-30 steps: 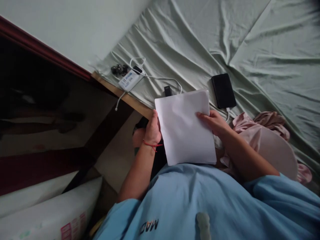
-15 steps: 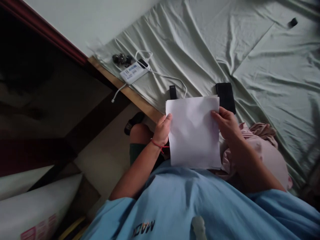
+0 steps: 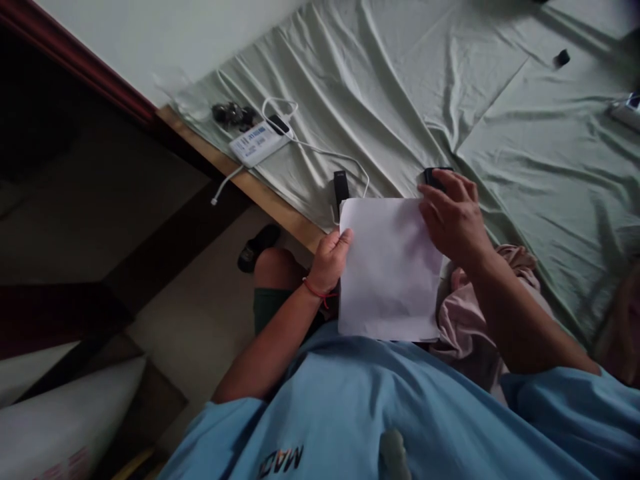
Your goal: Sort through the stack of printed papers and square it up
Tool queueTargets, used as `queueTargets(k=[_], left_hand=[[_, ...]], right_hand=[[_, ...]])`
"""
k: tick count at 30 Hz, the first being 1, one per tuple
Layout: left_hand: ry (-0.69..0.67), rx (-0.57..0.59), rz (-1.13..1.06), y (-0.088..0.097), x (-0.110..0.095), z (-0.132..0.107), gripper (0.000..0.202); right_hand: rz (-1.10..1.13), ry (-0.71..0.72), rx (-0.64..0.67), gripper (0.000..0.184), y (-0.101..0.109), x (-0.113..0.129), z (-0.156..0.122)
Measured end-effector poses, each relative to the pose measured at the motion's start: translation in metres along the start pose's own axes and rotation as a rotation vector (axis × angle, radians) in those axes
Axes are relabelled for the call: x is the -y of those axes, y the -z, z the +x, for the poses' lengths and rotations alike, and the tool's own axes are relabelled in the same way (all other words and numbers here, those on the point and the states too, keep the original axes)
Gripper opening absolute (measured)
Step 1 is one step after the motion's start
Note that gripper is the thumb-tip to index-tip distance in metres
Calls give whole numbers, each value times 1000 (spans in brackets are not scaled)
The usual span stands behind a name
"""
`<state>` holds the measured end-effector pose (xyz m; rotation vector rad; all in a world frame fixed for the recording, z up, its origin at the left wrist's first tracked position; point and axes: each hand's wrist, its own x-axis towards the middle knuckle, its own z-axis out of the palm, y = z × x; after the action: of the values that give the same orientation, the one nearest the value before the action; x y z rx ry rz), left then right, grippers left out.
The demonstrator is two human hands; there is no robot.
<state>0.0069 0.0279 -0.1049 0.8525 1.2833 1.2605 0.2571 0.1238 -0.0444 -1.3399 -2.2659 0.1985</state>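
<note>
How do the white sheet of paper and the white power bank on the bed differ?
The sheet of paper is plain and blank; the power bank bears a printed label. The paper is held by the left hand at its edge; the power bank lies untouched on the bed sheet, with a cable plugged in. Both are white.

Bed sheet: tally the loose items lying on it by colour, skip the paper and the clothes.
Black: 4 - phone under the right hand, small stick, dark clump, small far item
White: 2 - labelled box, cable
Total: 6
</note>
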Motion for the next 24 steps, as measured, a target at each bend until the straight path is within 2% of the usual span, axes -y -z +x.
queueTargets(k=[4, 9, 11, 15, 19, 24], left_hand=[[-7, 40, -24, -3, -5, -2, 61], [36, -8, -139, -7, 3, 0, 62], [39, -11, -167, -8, 5, 1, 60], [2, 35, -141, -10, 3, 1, 55], [-94, -2, -79, -15, -5, -1, 52], [-101, -13, -43, -21, -10, -2, 55]], right_hand=[[0, 53, 56, 30, -4, 5, 3], [-11, 51, 174, 35, -12, 9, -3], [-33, 41, 157, 37, -12, 11, -3], [-114, 41, 41, 39, -6, 16, 7], [-96, 147, 68, 40, 0, 39, 22], [-63, 222, 132, 41, -7, 67, 33]])
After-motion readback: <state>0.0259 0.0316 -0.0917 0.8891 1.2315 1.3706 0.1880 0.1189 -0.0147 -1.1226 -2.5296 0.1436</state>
